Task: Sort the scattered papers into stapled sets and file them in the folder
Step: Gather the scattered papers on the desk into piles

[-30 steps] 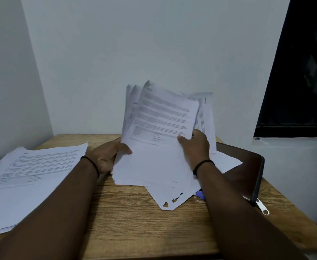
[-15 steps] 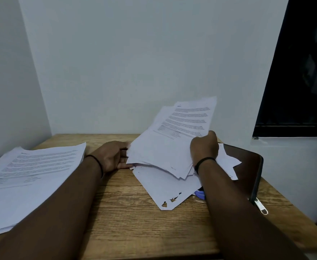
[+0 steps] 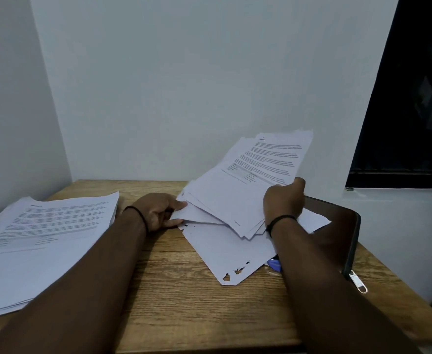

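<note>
A dim corner with pale walls and a wooden bench

The bench [image 3: 184,297] has a warm brown top with plain grain running across it, and its far edge sits against a bare, pale back wall [image 3: 197,85]. A second pale wall [image 3: 10,111] closes the left side, and the two meet in a corner seam behind the bench's far left end. At the upper right a dark window [image 3: 409,98] shows almost black, with a white ledge [image 3: 398,198] just below it. The light is low and even, with a cool tint on the walls.
</note>
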